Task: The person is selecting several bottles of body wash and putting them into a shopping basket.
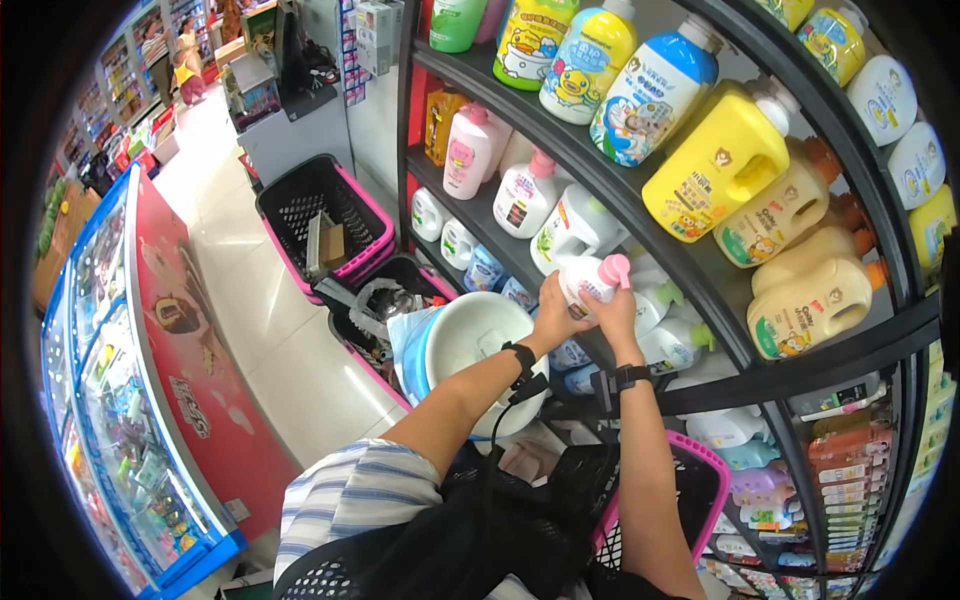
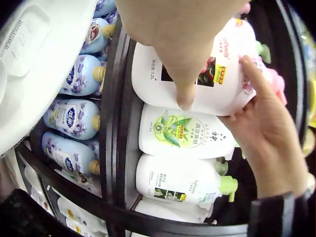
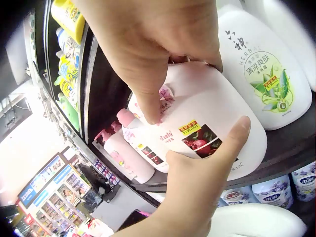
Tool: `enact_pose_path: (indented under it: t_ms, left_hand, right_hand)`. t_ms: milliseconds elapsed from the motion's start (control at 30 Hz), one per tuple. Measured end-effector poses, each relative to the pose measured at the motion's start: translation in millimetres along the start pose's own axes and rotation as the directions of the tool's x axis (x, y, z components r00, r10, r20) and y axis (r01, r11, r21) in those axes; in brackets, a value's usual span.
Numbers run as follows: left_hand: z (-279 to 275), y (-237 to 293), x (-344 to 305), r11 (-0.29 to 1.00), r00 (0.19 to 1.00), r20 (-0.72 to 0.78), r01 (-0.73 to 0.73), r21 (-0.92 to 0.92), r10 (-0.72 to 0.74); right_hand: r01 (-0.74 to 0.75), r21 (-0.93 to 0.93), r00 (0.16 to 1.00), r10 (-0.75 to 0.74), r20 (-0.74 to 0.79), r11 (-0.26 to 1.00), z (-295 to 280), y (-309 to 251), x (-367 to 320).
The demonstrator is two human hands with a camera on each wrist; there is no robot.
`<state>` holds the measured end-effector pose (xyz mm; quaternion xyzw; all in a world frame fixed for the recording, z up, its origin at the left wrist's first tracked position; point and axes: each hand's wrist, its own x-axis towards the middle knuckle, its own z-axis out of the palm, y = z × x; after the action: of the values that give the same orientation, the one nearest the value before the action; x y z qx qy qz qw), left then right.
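Observation:
Both hands grip a white pump bottle (image 1: 585,280) with a pink pump, tilted in front of the shelf. In the head view the left hand (image 1: 558,315) holds its lower end, and the right hand (image 1: 615,315) is round its upper part near the pump. The right wrist view shows the left hand (image 3: 197,182) with thumb and finger spread across the label of the bottle (image 3: 212,128), while the right hand (image 3: 158,44) grips the shoulder. From the left wrist view, the right hand (image 2: 269,128) lies behind the pump end of the bottle (image 2: 197,89).
A white basin (image 1: 440,350) stands below the left forearm. Black and pink baskets (image 1: 375,225) are on the floor at left. Green-pump bottles (image 2: 182,180) line the shelf beside the held bottle, with blue bottles (image 2: 74,118) below. A yellow jug (image 1: 690,190) stands higher up.

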<state>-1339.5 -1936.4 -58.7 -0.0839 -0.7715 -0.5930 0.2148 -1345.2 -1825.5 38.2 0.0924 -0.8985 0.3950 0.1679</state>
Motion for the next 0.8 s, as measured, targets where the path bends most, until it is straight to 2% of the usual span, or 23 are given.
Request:
enact_pose_path:
  t_ms: [100,167,200,267,333,400,533,600,633,733,800]
  left_hand:
    - [0,0,4,0.999,0.999,0.036,-0.024,0.031,0.023]
    - [3,1,5,0.999,0.999,0.037,-0.015,0.03,0.014]
    - [9,-2,4,0.999,0.999,0.044,-0.016,0.034,0.015]
    - [23,-9,4,0.999,0.998,-0.063,-0.002,0.051,0.005]
    - [22,-3,3,0.999,0.998,-0.06,0.016,0.033,-0.014]
    - [19,-1,4,0.998,0.998,-0.053,0.02,0.057,-0.017]
    - [21,3,3,0.998,0.999,-0.012,0.048,0.032,-0.047]
    - [22,4,4,0.998,0.999,-0.032,0.022,0.055,-0.02]
    - [24,5,3,0.998,0.998,-0.027,0.054,0.039,-0.053]
    - [32,4,2,0.995,0.998,-0.016,0.067,0.075,-0.066]
    - [35,0,5,0.996,0.999,0.025,0.044,0.077,-0.046]
  right_hand:
    - [-0.038,-0.023,0.999,0.039,0.01,0.999,0,-2,-6]
    - [-0.022,-0.064,0.994,0.015,-0.106,0.998,4,-4,-13]
    - [-0.029,-0.059,0.994,0.022,-0.11,0.998,5,-5,-17]
    - [0.021,-0.173,0.991,-0.043,-0.128,0.985,5,-8,-26]
    - [-0.016,-0.149,0.995,0.0,-0.104,0.989,3,-11,-33]
    - [0.012,-0.321,0.993,-0.05,-0.11,0.947,-1,-13,-41]
    - [-0.062,-0.405,0.997,0.04,-0.063,0.912,-15,-13,-47]
    - [-0.017,-0.497,1.0,0.013,-0.012,0.867,-19,-13,-46]
    - [-0.031,-0.519,0.999,0.032,-0.006,0.854,-23,-15,-47]
    - [-0.092,-0.498,0.993,0.115,0.016,0.862,-29,-15,-51]
    - [-0.096,-0.489,0.994,0.106,-0.008,0.867,-27,-10,-52]
